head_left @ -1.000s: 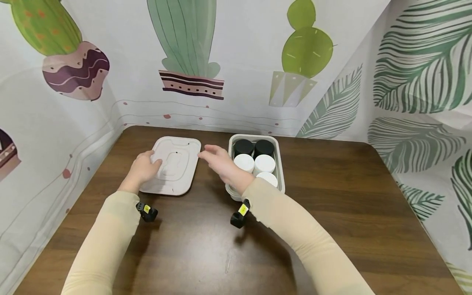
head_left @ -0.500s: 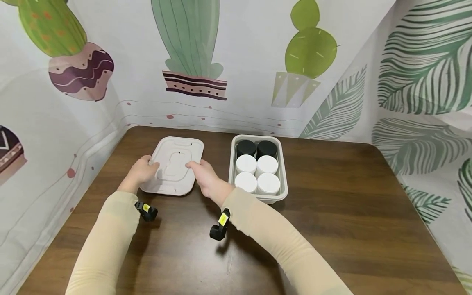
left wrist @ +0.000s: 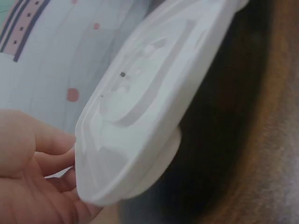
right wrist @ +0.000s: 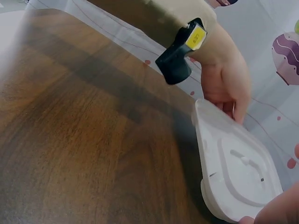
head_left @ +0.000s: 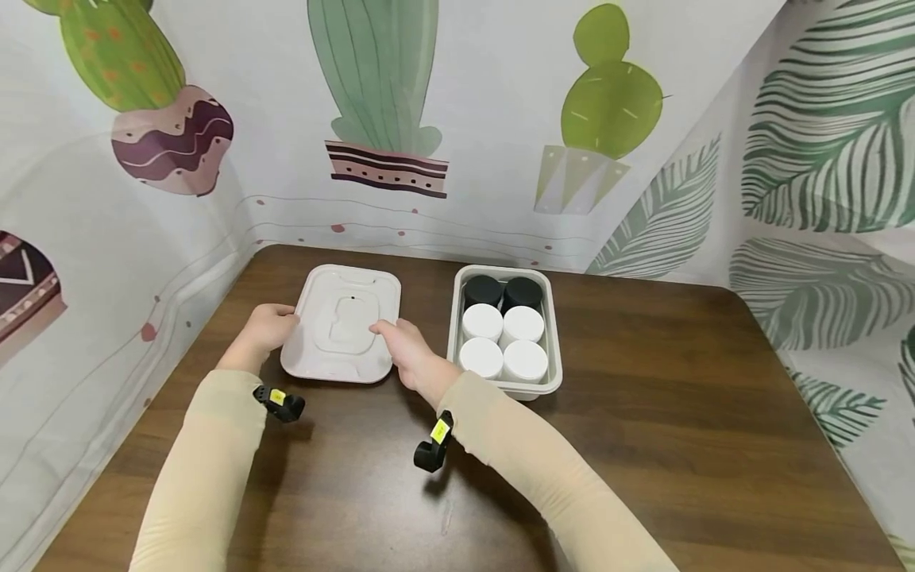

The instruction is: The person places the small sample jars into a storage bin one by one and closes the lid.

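Note:
A white rectangular lid with rounded corners (head_left: pixel 346 361) lies at the left of the table, in front of the patterned cloth. My left hand (head_left: pixel 266 327) holds its left edge, with the thumb at the rim in the left wrist view and the other fingers bent behind it. At the right edge, my right hand (head_left: pixel 407 349) grips the lid with its thumb on top; its other fingers are mostly hidden. In the left wrist view the lid (left wrist: pixel 135 135) shows a raised rim and dark shade beneath. Both hands (right wrist: pixel 229 79) also appear in the right wrist view.
Right of the lid stands a pale open box (head_left: pixel 554 349). Inside are two black-topped round jars (head_left: pixel 483 291) and several white-topped ones (head_left: pixel 525 361). The brown wooden table (head_left: pixel 665 413) meets a cloth printed with cacti (head_left: pixel 493 95) at its back.
My right hand has come left from over the box to the lid's right edge, uncovering the white tops. The lid has turned slightly and sits straighter. The head view has shifted a little.

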The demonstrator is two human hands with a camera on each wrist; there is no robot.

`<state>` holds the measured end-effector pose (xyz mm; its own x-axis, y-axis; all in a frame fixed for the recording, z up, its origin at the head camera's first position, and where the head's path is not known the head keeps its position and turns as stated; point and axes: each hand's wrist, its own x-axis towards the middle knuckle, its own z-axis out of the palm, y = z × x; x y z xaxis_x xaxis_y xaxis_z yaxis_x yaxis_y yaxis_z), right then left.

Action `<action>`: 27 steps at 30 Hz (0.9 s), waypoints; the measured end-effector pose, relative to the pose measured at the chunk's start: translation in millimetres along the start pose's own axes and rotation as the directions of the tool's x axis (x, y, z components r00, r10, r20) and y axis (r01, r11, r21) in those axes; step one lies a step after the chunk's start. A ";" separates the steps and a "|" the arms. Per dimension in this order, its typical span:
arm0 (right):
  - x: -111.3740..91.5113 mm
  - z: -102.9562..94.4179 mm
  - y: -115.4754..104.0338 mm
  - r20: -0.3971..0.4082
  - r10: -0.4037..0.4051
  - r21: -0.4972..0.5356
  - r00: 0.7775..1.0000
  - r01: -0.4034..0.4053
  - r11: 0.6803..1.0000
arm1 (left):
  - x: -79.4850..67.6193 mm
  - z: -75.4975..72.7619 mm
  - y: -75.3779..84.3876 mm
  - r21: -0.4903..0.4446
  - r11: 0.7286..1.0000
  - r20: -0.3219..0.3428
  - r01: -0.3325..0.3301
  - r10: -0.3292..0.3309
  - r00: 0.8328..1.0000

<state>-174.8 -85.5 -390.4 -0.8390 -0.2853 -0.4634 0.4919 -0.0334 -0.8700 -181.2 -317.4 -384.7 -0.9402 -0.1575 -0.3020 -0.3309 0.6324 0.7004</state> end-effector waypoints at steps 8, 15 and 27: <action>-1.9 -2.8 1.9 -0.025 -0.020 -0.024 0.999 0.020 1.000 | -6.0 -9.6 4.1 -0.256 0.967 0.078 -0.020 0.042 0.996; -11.4 0.1 -12.1 0.053 -0.217 -0.208 0.975 0.223 0.952 | -27.7 -11.9 32.6 -0.332 0.937 0.047 -0.107 0.130 0.990; -21.3 -5.3 -43.0 0.108 -0.259 -0.155 0.960 0.273 0.949 | -53.3 17.8 82.9 -0.310 0.931 0.074 -0.194 0.227 0.971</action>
<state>-179.3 -73.0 -344.0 -0.9073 -0.3690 -0.2015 0.2018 0.0383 -0.9787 -157.1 -243.1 -322.1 -0.9822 0.0465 -0.1821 -0.1507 0.3844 0.9108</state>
